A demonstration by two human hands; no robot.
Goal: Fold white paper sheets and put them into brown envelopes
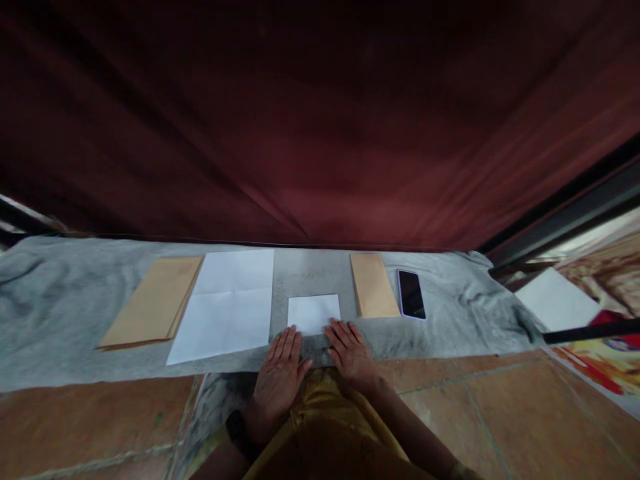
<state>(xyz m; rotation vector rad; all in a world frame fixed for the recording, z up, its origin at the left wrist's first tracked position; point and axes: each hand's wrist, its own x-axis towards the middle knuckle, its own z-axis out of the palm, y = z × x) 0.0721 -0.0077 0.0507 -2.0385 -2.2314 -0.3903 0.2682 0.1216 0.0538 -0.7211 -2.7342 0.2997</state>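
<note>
A small white piece of paper point(314, 311), perhaps folded, lies flat on the grey cloth point(310, 270) in front of me. My left hand point(281, 367) rests palm down at its near left corner, fingers stretched out and thumb apart. At the near right corner lies my right hand point(351, 355), also flat, its fingertips at the paper's edge. Left of them is a larger white sheet point(227, 303) with faint crease lines. Neither hand grips anything.
Brown envelopes point(150, 300) lie stacked at the far left. Right of the small paper are a narrower brown envelope point(374, 287) and a phone point(412, 295). A dark red curtain point(320, 133) hangs behind the cloth. Another white sheet point(557, 300) lies at far right, over tiled floor point(550, 413).
</note>
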